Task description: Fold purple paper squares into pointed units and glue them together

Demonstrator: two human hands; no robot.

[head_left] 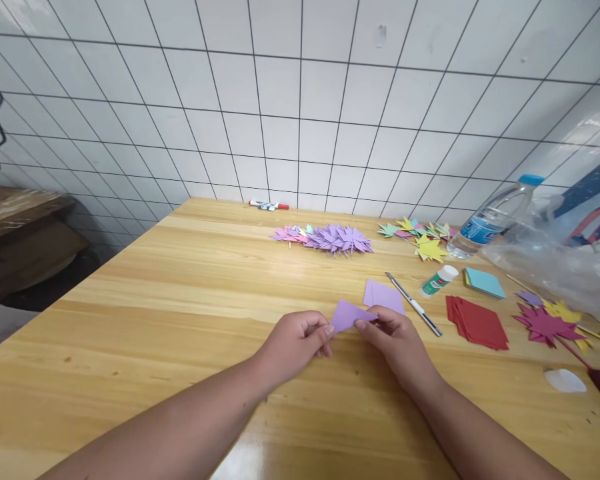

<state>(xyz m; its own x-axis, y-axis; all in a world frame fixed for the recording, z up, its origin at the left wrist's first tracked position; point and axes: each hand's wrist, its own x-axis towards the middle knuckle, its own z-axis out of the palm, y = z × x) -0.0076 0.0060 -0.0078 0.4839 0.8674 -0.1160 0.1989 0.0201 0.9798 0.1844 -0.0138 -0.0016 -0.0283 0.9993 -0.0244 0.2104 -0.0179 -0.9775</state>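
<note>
Between my two hands is a small piece of purple paper [349, 316], folded to a triangle shape. My left hand [300, 339] pinches its left corner between thumb and fingers. At the right corner, my right hand [393, 339] grips it the same way, with some fingers hidden behind. Just beyond my right hand lie flat purple paper squares [384, 295], partly covered by it. A slim cutter knife [414, 305] rests slantwise beside those squares.
A glue stick [439, 281], blue paper squares [485, 283] and red paper squares [477, 323] lie right. Farther back are purple paper leaves [337, 239], yellow paper leaves [430, 248], markers [269, 205] and a water bottle [495, 217]. A magenta paper leaf [547, 325] lies far right.
</note>
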